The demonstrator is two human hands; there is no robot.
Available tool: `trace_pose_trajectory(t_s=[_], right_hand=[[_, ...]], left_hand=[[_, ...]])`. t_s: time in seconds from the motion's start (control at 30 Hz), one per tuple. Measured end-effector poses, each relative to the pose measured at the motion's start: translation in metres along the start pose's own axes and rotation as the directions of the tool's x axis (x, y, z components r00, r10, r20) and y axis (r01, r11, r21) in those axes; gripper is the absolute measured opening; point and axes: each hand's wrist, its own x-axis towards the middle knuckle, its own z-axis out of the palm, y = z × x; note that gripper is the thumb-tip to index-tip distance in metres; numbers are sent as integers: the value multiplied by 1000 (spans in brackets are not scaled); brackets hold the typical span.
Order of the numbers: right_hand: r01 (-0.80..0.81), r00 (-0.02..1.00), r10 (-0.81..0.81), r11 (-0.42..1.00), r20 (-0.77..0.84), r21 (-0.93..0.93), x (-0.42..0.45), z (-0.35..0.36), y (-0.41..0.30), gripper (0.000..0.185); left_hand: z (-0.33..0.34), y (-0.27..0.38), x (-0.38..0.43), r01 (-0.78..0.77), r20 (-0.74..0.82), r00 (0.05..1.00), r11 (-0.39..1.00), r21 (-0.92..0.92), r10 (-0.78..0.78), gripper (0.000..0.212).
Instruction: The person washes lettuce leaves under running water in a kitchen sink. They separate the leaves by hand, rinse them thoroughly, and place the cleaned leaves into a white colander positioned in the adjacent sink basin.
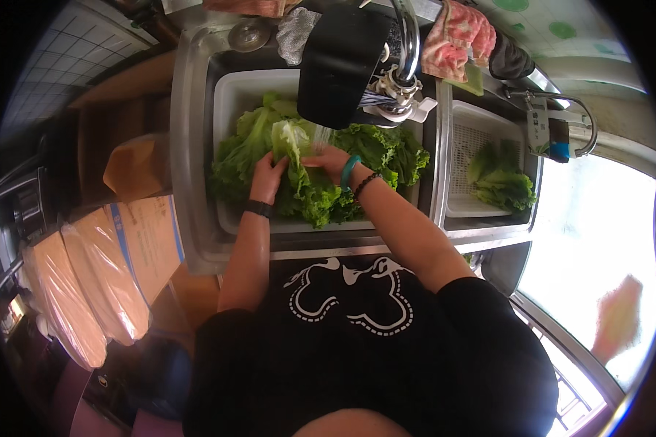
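My left hand (267,177) grips a lettuce leaf (291,143) by its edge, thumb against the pale rib. On the leaf's other side my right hand (329,163) reaches in with fingers extended; whether it grips the leaf cannot be made out. Water (321,135) runs down in thin streams beside the leaf and onto the right hand. Both hands are over a white plastic tub (220,98) heaped with green leaf lettuce (382,153). The tub stands in the larger basin of a steel sink (194,248). A black object under the faucet hides part of the tub's back.
The chrome faucet (410,41) with white lever rises behind the tub. In the right basin, a white perforated basket (462,158) holds lettuce leaves (504,188). A pink patterned cloth (456,38) hangs at the back. Cardboard boxes (150,235) and plastic-wrapped bundles (87,289) stand left.
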Motion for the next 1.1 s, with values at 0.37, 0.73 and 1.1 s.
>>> trace_pose_trajectory(t_s=[0.37, 0.73, 1.1], right_hand=[[70, 852, -311, 864, -421, -498, 23, -58, 37, 40], [59, 920, -210, 909, -330, -413, 3, -8, 10, 32], [49, 948, -314, 325, -59, -945, -14, 36, -23, 39]], left_hand=[[-3, -8, 5, 20, -9, 1000, 999, 45, -20, 29], [-8, -9, 3, -20, 104, 994, 999, 35, 16, 30], [1, -6, -9, 101, 37, 995, 987, -129, -97, 50]])
